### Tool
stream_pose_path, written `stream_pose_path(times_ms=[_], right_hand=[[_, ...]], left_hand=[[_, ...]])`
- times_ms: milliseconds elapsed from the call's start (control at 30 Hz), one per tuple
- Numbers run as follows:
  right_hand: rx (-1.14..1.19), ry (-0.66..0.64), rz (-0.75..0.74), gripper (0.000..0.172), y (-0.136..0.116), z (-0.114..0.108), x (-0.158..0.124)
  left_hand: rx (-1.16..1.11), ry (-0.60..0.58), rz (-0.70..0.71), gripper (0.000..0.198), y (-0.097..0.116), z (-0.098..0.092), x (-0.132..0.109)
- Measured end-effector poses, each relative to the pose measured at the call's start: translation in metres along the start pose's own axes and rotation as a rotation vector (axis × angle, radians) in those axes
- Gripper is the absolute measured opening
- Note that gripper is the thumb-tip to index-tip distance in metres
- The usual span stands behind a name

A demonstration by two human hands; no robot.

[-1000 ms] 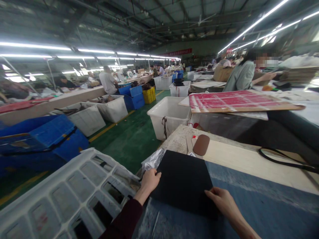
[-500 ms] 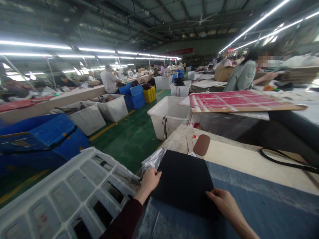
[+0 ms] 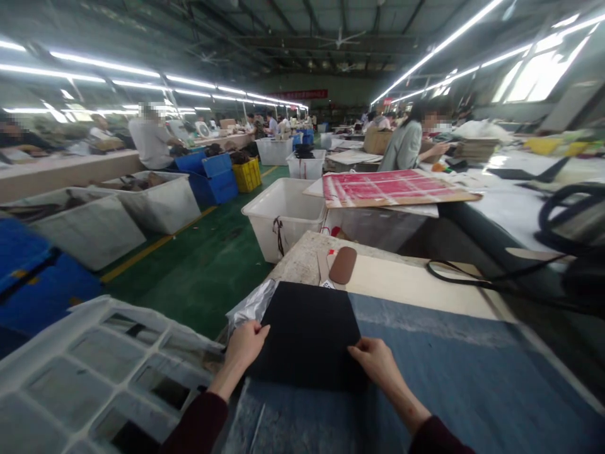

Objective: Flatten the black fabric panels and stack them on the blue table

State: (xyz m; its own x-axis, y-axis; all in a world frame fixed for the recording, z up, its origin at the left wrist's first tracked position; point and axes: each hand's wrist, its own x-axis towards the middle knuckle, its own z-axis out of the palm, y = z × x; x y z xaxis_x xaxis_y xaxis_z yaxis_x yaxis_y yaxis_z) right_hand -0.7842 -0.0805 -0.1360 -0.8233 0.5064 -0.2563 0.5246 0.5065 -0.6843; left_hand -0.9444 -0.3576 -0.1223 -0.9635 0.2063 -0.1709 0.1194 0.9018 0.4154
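A black rectangular sheet point(image 3: 309, 331) lies flat at the near left corner of a blue-covered worktable point(image 3: 463, 378). My left hand point(image 3: 246, 347) pinches its left edge, fingers curled over it. At the sheet's near right corner, my right hand point(image 3: 375, 362) grips with thumb on top. Crumpled clear plastic point(image 3: 253, 306) sits just left of the sheet. A small brown oval piece point(image 3: 343, 265) lies beyond it on the bare wooden strip of the table.
A white plastic crate point(image 3: 118, 372) stands at my lower left. White bins point(image 3: 283, 217) and blue crates point(image 3: 212, 176) line the green floor aisle. A red-patterned board point(image 3: 387, 188) and a black cable point(image 3: 472, 277) lie farther along the table. Other people work at benches behind.
The camera has turned to the right, so everything has slid left in view. Both hands keep their hold on the black sheet, which still lies in the same place on the table.
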Motion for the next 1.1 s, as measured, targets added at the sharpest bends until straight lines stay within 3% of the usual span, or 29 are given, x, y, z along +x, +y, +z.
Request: stream_pose_path(times_ms=[400, 500, 567, 667, 733, 800, 867, 967, 1100], right_hand=[[-0.004, 0.017, 0.008, 0.019, -0.004, -0.002, -0.003], [-0.01, 0.027, 0.007, 0.018, -0.004, -0.003, -0.003], [-0.013, 0.038, 0.004, 0.018, -0.004, -0.003, -0.003], [-0.015, 0.048, -0.005, 0.018, -0.006, -0.004, -0.004], [-0.016, 0.049, -0.008, 0.019, -0.007, -0.004, -0.005], [-0.015, 0.043, -0.006, 0.019, -0.009, -0.005, -0.007], [-0.012, 0.026, 0.0, 0.02, -0.011, -0.007, -0.009], [-0.002, 0.017, -0.001, 0.022, -0.011, -0.015, -0.02], [-0.016, 0.094, -0.138, 0.019, -0.012, -0.029, -0.079]], left_hand=[[0.139, -0.004, 0.001, 0.03, 0.007, 0.0, -0.002], [0.256, 0.063, 0.02, 0.028, 0.015, -0.004, -0.01], [0.351, 0.171, 0.111, 0.025, 0.023, -0.007, -0.017], [0.373, 0.286, 0.406, 0.023, 0.037, -0.004, -0.03], [0.326, 0.245, 0.599, 0.024, 0.046, 0.003, -0.041], [0.265, 0.156, 0.706, 0.022, 0.054, 0.012, -0.052], [0.222, 0.1, 0.723, 0.022, 0.058, 0.021, -0.062], [0.222, 0.104, 0.683, 0.024, 0.058, 0.032, -0.069], [0.227, 0.116, 0.695, 0.023, 0.053, 0.039, -0.069]])
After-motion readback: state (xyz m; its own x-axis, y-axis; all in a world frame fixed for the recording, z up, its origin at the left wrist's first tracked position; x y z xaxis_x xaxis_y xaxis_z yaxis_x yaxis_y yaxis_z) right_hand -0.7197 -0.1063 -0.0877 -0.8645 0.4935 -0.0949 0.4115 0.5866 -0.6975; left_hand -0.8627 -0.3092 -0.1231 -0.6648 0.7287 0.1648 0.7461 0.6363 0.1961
